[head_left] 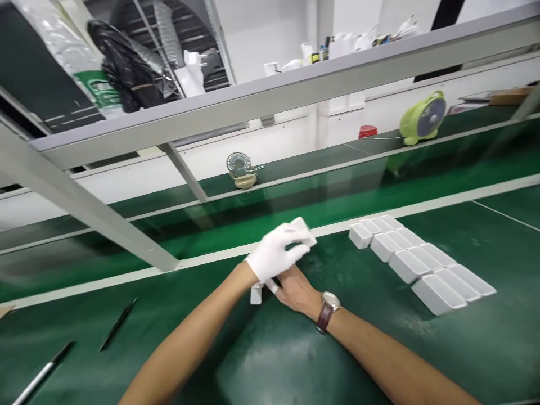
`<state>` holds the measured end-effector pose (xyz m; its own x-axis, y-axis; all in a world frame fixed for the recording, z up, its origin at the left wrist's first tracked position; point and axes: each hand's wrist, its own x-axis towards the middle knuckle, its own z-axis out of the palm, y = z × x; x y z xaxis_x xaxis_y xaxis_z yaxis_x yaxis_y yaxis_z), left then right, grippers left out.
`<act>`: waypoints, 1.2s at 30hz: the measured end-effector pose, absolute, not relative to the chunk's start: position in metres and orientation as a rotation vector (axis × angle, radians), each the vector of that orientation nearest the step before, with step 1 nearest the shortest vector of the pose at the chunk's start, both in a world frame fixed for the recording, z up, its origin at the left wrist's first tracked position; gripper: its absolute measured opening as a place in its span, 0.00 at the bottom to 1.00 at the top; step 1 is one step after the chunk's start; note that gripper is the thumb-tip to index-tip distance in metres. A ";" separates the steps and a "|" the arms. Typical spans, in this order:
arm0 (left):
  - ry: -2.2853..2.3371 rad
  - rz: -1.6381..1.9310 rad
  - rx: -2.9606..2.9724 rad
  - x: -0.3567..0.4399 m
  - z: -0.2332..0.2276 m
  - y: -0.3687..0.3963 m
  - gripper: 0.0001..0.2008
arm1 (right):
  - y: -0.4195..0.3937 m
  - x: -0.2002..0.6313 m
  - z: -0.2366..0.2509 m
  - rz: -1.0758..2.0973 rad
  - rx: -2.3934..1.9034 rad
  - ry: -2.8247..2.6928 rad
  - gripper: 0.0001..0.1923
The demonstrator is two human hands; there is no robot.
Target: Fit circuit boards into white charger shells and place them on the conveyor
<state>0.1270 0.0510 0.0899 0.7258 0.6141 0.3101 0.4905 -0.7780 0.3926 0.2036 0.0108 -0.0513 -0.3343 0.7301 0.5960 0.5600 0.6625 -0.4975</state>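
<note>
A small white box with rounded edges [304, 233] is gripped between the thumb and fingers of the left hand [277, 253], which is covered by a white cloth glove; the box is held tilted, above the dark green bench [270, 365] near its far white edge strip [223, 253]. The right hand [297, 290], bare except for a white covering on one finger, is crossed beneath the gloved one, so that the two are brought close together. Its fingertips are partly hidden by the left wrist, and whether anything is clasped in them is not shown; a small, flat white rectangular piece [256, 295] is seen just beside them. A round-faced watch on a dark red-brown strap [325, 316] is worn on the right wrist. To the right, well apart from the hands, white rectangular containers with rimmed tops [422, 261] are set out in four adjoining groups, stepped diagonally across the bench. On the left side, a slim black pen [118, 325] and a silver-and-black pen [43, 372] are laid aslant. Beyond the bench, a small cream desk fan [242, 170] and a larger yellow-green fan [423, 119] are seen below a long grey shelf [253, 107].
</note>
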 end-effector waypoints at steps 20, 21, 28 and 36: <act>1.411 1.107 2.615 -0.074 -0.017 0.010 0.09 | -0.006 0.182 -0.051 0.199 -0.858 -2.221 0.18; 1.401 1.097 2.623 -0.073 -0.018 0.007 0.09 | -0.004 0.188 -0.047 0.218 -0.842 -2.242 0.18; 1.211 0.796 2.736 -0.058 -0.010 -0.012 0.11 | 0.011 0.237 -0.034 0.394 -0.908 -2.261 0.10; 1.546 0.886 2.122 -0.053 -0.013 -0.020 0.56 | 0.004 0.227 -0.050 0.406 -1.157 -2.262 0.35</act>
